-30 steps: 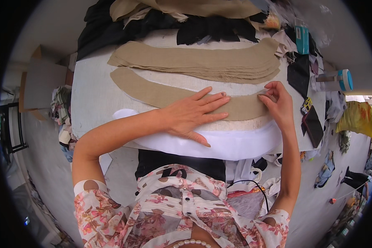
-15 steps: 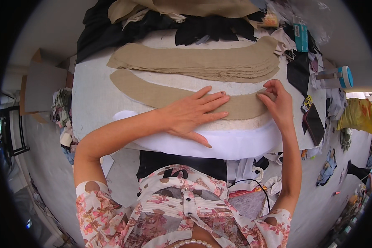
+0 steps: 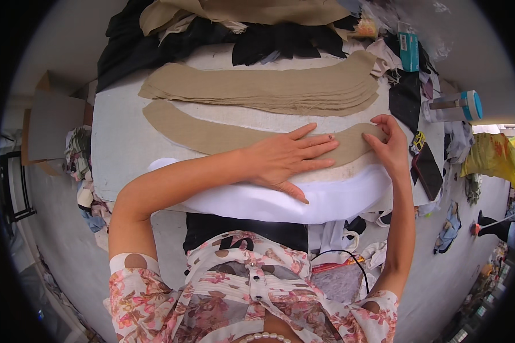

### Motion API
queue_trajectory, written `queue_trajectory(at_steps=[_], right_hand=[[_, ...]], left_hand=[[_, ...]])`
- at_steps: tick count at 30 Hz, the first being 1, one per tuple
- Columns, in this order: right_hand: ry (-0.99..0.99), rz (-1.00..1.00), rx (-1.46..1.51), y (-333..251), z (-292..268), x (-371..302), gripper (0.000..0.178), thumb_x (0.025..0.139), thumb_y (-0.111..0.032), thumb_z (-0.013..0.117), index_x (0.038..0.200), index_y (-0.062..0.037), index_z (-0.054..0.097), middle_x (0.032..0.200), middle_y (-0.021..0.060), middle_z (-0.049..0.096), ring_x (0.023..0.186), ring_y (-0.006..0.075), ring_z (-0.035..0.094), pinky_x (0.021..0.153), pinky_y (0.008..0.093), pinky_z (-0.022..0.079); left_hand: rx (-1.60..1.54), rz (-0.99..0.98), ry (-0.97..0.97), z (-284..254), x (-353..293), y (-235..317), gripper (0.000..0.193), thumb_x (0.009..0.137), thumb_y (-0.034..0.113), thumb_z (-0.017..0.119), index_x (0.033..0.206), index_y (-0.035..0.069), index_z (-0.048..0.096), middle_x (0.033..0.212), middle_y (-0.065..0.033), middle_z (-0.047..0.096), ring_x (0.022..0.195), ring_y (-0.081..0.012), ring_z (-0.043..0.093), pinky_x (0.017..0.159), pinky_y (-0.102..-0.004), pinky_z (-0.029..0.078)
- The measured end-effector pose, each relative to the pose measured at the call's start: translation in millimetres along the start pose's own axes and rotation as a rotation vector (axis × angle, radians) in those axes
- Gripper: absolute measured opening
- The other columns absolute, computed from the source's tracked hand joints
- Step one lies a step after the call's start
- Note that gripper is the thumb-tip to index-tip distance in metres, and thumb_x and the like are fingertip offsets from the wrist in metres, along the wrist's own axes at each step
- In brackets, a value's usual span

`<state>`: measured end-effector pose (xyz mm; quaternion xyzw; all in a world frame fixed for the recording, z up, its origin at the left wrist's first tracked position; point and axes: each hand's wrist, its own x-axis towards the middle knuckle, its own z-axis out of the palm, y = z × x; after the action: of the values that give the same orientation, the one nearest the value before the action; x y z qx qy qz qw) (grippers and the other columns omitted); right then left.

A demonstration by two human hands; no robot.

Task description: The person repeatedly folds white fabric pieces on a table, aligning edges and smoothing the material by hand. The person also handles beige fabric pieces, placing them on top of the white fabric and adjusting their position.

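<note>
A curved beige fabric piece (image 3: 206, 132) lies across the middle of the table, with a thin white edge showing under its upper side. My left hand (image 3: 292, 160) rests flat on it, fingers spread and pointing right. At the piece's right end, my right hand (image 3: 391, 147) has its thumb and bent fingers around the edge; the exact grip is partly hidden. Nearer to me, curved white fabric pieces (image 3: 269, 201) lie along the table's front edge, just below my left thumb. Beyond the beige piece is a layered stack of similar beige pieces (image 3: 257, 86).
Dark cloth (image 3: 154, 54) and more beige fabric (image 3: 240, 12) are heaped at the table's far side. On the right lie a phone (image 3: 427, 171), a teal box (image 3: 408, 50) and a clear container with a blue lid (image 3: 455, 106). A cardboard box (image 3: 57, 123) stands at the left.
My left hand has slid right along the beige piece. My right hand stays at its right end, which now looks more curved. The whole view has shifted slightly.
</note>
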<state>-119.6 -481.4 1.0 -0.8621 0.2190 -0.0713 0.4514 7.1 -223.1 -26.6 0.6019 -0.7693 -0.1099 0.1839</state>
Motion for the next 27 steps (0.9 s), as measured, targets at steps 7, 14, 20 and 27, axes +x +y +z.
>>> queue_trajectory(at_steps=[7,14,20,27], right_hand=[[0.094,-0.079,-0.325,-23,-8,-6,0.026,0.080,-0.006,0.071,0.103,-0.0033,0.060,0.085,0.0008,0.062,0.068,0.0074,0.053,0.062,0.0219,0.044],[-0.091,0.050,0.232,9,1,11,0.020,0.095,-0.020,0.058,0.095,0.0000,0.061,0.080,-0.0013,0.062,0.063,0.0031,0.049,0.054,0.0189,0.039],[0.040,-0.033,0.191,-35,-11,0,0.014,0.094,-0.016,0.062,0.093,-0.0016,0.062,0.078,-0.0032,0.060,0.065,0.0016,0.050,0.056,0.0171,0.036],[-0.324,-0.447,0.075,-122,101,-70,0.014,0.083,-0.005,0.071,0.095,-0.0010,0.064,0.079,0.0031,0.061,0.063,0.0096,0.054,0.059,0.0234,0.045]], left_hand=[[0.004,-0.019,-0.012,-2,-3,1,0.095,0.083,0.077,0.039,0.149,0.009,0.031,0.158,-0.0203,0.017,0.148,-0.0326,0.015,0.120,-0.0524,0.006],[0.033,0.000,-0.030,-2,3,3,0.093,0.084,0.075,0.040,0.148,0.008,0.033,0.158,-0.0210,0.018,0.147,-0.0334,0.015,0.119,-0.0532,0.006],[-0.023,-0.086,0.148,-19,-10,11,0.079,0.090,0.067,0.041,0.147,0.012,0.037,0.156,-0.0198,0.022,0.147,-0.0333,0.019,0.119,-0.0530,0.008],[-0.042,-0.598,0.823,-80,-129,38,0.037,0.096,0.032,0.056,0.124,0.009,0.063,0.134,-0.0153,0.056,0.137,-0.0314,0.040,0.114,-0.0464,0.026]])
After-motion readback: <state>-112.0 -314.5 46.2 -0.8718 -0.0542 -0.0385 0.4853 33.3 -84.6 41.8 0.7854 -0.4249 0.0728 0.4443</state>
